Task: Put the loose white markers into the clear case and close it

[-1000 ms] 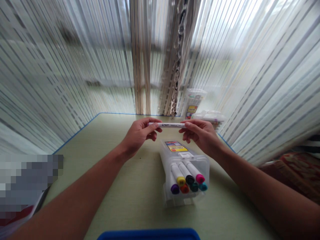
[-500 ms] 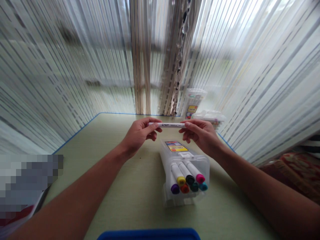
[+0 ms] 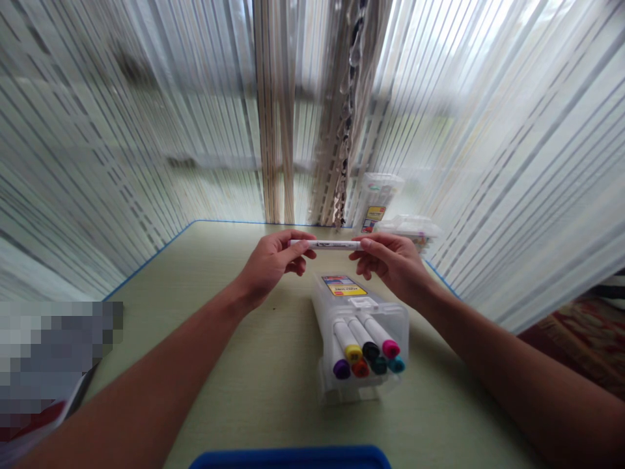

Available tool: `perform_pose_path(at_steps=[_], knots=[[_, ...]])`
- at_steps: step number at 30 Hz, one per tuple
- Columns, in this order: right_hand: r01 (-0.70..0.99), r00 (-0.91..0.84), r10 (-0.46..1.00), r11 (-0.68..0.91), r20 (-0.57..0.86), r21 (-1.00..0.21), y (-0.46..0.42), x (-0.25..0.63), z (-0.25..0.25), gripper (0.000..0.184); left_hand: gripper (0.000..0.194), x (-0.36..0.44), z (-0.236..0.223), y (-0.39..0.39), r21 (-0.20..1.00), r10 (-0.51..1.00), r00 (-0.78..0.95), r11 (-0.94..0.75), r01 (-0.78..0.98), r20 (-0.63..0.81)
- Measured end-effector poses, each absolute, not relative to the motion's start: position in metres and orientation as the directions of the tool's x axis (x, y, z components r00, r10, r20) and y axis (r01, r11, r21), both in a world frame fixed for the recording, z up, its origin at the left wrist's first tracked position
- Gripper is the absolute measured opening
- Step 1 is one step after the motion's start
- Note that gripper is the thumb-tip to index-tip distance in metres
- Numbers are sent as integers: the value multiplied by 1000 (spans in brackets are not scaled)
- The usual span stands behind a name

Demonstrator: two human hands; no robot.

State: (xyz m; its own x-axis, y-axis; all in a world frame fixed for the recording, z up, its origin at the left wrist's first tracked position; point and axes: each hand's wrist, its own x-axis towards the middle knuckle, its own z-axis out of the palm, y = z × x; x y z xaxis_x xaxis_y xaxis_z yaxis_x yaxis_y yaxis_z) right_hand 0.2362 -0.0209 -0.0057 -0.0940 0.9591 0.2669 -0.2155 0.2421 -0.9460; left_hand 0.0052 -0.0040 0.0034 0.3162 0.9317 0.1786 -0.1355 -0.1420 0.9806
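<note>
Our grip: left hand point(image 3: 273, 262) and right hand point(image 3: 394, 262) pinch the marker point(image 3: 336, 245) by its ends, level above the table point(image 3: 234, 371), near the box point(image 3: 342, 303). Fingertips only, so slack either side could drop it.

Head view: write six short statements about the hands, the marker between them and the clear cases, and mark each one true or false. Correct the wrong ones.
1. The left hand and the right hand hold the white marker near opposite ends. True.
2. The white marker points straight up. False: it runs sideways between the hands.
3. Seven marker caps show at the near end of the front case. True.
4. The yellow cap is in the lower row. False: the yellow cap is in the upper row, beside the black one.
5. Another clear case stands near the far edge of the table. True.
6. The right hand grips the front case. False: it holds the white marker.
</note>
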Motion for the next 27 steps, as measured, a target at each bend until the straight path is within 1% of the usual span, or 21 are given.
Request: perform_pose_path(at_steps=[27], knots=[[-215, -98, 958, 244, 270, -945, -21, 237, -5, 21, 26, 5, 3, -4, 982, 932, 320, -132, -134, 169]])
